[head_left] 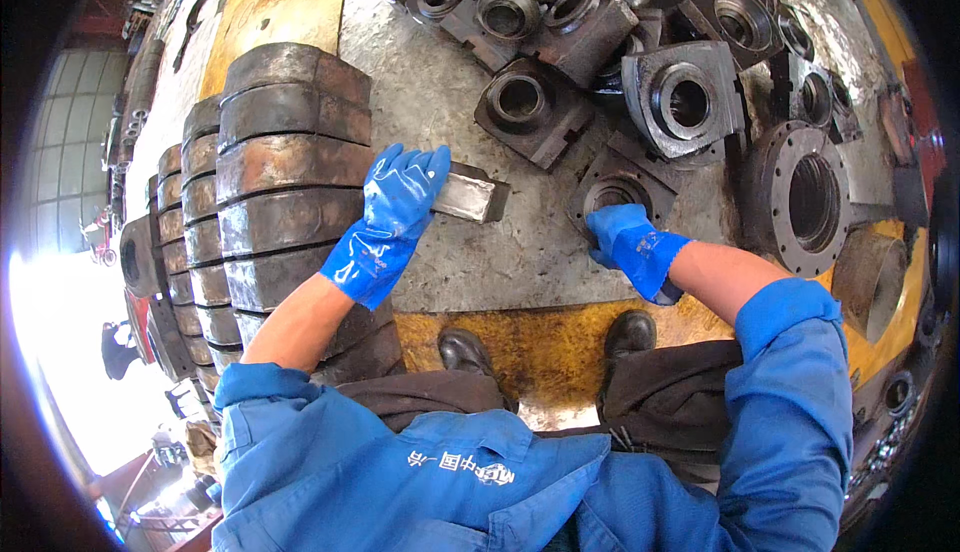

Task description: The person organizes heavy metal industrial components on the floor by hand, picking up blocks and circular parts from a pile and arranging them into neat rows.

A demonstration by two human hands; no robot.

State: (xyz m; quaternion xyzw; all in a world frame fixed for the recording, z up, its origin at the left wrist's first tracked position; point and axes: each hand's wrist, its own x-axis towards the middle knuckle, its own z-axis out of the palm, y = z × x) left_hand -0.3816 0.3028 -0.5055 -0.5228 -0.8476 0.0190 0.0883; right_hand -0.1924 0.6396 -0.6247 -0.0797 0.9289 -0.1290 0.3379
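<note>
**A:** so what's on the bench, biggest stuff first?

**B:** Big steel plate as the work surface, rusty yellow along the near edge. On its left side there are stacks of curved metal blocks, dark and worn, in rows. Top and right is a jumble of square housings with round bores, plus a round flange ring off to the right.

**A:** and the hands?

**B:** Both in blue rubber gloves. Left hand is laid over the end of a small shiny metal bar, fingers curled down on it, so it's got hold of it. The bar lies flat on the plate, just beside the stacked blocks, sticking out to the right of the glove.

**A:** right one?

**B:** Right hand is resting on the near edge of a small square housing in the middle of the plate. Fingers are bent over its rim; can't tell if it's really gripping or just touching.
</note>
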